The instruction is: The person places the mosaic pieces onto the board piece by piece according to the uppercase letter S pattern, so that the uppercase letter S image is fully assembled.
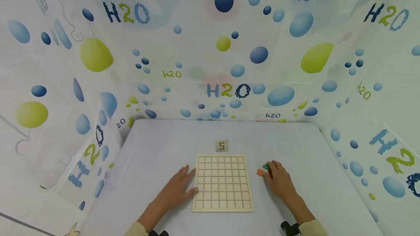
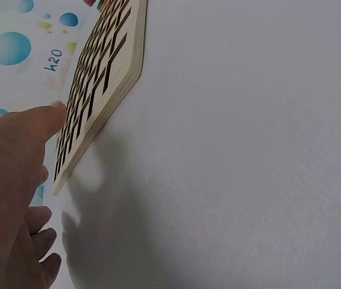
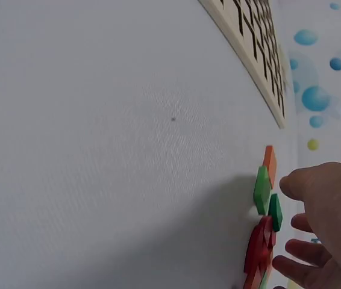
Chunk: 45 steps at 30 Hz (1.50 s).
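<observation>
A square wooden grid board [image 1: 223, 209] lies flat in front of me, its grooved squares bare. Along its left edge rests my left hand [image 1: 177, 188], fingers spread, with thumb and fingertips at the rim. To the right of the board, my right hand [image 1: 279, 179] hovers over a small group of coloured pieces, fingers loosely bent. An orange piece [image 1: 260, 172] and a dark green piece [image 1: 265, 166] peek out by its fingertips. The right wrist view also shows a light green piece [image 3: 262, 190] and several red pieces [image 3: 258, 247] under the hand, nothing pinched.
A small patterned card [image 1: 221, 145] with a figure like a 5 lies just beyond the board's far edge. The white-covered table [image 1: 157, 137] is enclosed by printed curtains with blue and green drops behind and at both sides.
</observation>
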Each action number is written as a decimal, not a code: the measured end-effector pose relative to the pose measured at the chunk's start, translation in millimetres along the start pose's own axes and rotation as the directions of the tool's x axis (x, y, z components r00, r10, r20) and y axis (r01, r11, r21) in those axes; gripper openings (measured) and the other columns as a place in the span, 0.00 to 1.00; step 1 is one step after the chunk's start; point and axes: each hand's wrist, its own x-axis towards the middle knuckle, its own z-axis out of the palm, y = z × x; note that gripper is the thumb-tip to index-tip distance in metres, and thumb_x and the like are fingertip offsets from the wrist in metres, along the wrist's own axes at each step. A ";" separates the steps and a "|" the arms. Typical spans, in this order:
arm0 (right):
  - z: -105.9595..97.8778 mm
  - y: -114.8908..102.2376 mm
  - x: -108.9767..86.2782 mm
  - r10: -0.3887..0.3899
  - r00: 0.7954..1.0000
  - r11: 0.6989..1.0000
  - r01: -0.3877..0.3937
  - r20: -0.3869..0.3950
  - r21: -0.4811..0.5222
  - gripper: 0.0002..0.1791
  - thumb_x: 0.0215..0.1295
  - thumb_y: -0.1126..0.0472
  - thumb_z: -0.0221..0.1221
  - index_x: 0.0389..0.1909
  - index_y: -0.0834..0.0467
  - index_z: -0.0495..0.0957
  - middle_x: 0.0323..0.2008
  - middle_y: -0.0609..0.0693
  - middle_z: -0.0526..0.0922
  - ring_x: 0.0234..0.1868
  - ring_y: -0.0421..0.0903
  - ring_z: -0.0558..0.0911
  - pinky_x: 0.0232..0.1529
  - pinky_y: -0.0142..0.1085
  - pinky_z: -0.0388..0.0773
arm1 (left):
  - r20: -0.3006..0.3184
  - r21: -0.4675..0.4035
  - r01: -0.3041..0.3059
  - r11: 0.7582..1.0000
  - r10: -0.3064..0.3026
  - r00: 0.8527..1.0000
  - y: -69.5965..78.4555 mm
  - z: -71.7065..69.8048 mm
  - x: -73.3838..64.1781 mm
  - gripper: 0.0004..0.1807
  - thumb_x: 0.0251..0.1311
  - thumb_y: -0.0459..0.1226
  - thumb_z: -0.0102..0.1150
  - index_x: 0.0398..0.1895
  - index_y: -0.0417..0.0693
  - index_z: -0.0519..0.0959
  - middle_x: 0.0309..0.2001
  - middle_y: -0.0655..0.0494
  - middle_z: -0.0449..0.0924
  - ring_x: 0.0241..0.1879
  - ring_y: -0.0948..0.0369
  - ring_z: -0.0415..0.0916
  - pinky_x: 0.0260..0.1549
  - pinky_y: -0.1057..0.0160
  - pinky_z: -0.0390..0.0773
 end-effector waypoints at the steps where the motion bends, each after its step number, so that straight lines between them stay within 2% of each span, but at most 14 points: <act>1: -1.3 1.6 0.3 0.003 1.000 1.000 -0.003 -0.001 0.007 0.27 0.74 0.60 0.65 0.67 0.70 0.74 0.66 0.72 0.74 0.64 0.72 0.77 0.60 0.68 0.78 | 0.005 -0.003 -0.003 1.000 0.003 1.000 0.2 0.3 -0.1 0.41 0.73 0.60 0.58 0.82 0.51 0.64 0.82 0.40 0.57 0.81 0.39 0.55 0.78 0.38 0.60; 4: -3.3 8.0 2.0 0.013 1.000 1.000 -0.013 -0.006 0.001 0.27 0.73 0.60 0.65 0.67 0.70 0.74 0.64 0.72 0.75 0.63 0.71 0.78 0.59 0.68 0.79 | 0.025 -0.003 0.002 1.000 -0.002 1.000 0.8 0.9 -0.7 0.39 0.73 0.60 0.57 0.82 0.55 0.65 0.83 0.41 0.56 0.81 0.40 0.55 0.78 0.38 0.60; 11: -6.8 24.2 9.3 0.008 0.998 0.999 -0.011 -0.064 -0.037 0.24 0.71 0.62 0.66 0.63 0.71 0.77 0.58 0.73 0.78 0.58 0.71 0.80 0.53 0.69 0.82 | 0.036 0.005 -0.008 1.000 0.008 0.999 0.7 1.7 -3.5 0.36 0.73 0.57 0.59 0.79 0.56 0.69 0.82 0.40 0.58 0.80 0.39 0.57 0.77 0.36 0.62; 17: -8.1 31.4 18.1 0.010 0.999 0.997 -0.013 -0.046 -0.070 0.21 0.70 0.63 0.66 0.59 0.69 0.80 0.57 0.72 0.79 0.57 0.72 0.80 0.49 0.71 0.81 | 0.029 0.010 -0.010 1.000 0.010 1.000 -0.7 2.3 -4.5 0.35 0.73 0.57 0.60 0.79 0.57 0.70 0.82 0.40 0.58 0.80 0.39 0.57 0.76 0.36 0.63; 22: -8.7 28.9 23.1 0.051 0.999 0.996 -0.051 0.003 -0.070 0.17 0.71 0.61 0.64 0.55 0.67 0.82 0.56 0.71 0.80 0.58 0.72 0.79 0.50 0.71 0.78 | 0.021 0.001 -0.026 1.000 0.026 0.999 -1.8 2.6 -3.8 0.35 0.73 0.57 0.61 0.79 0.57 0.70 0.81 0.40 0.59 0.80 0.39 0.57 0.76 0.36 0.63; 26: -9.5 26.2 25.4 0.093 0.995 0.994 -0.091 0.033 -0.058 0.17 0.73 0.60 0.63 0.56 0.66 0.82 0.57 0.72 0.79 0.59 0.72 0.78 0.52 0.71 0.75 | 0.016 0.006 -0.027 1.000 0.027 0.999 -2.5 3.8 -3.4 0.35 0.73 0.57 0.61 0.79 0.58 0.70 0.82 0.41 0.59 0.81 0.40 0.57 0.76 0.37 0.63; 39: -7.6 17.1 29.9 0.133 0.990 0.991 -0.132 0.050 -0.036 0.18 0.70 0.62 0.66 0.57 0.65 0.83 0.58 0.70 0.80 0.61 0.71 0.76 0.60 0.75 0.66 | 0.002 0.004 -0.050 0.999 0.050 0.999 -5.3 6.4 -3.2 0.35 0.72 0.56 0.62 0.79 0.57 0.70 0.81 0.39 0.60 0.80 0.38 0.58 0.76 0.36 0.63; 45: -7.7 15.7 32.6 0.107 0.993 0.992 -0.103 0.049 -0.071 0.15 0.70 0.66 0.65 0.55 0.65 0.83 0.54 0.69 0.81 0.58 0.71 0.77 0.57 0.75 0.68 | 0.006 -0.015 -0.050 0.999 0.050 0.999 -4.1 6.6 -2.9 0.35 0.73 0.55 0.61 0.79 0.56 0.70 0.81 0.39 0.59 0.80 0.39 0.57 0.77 0.36 0.62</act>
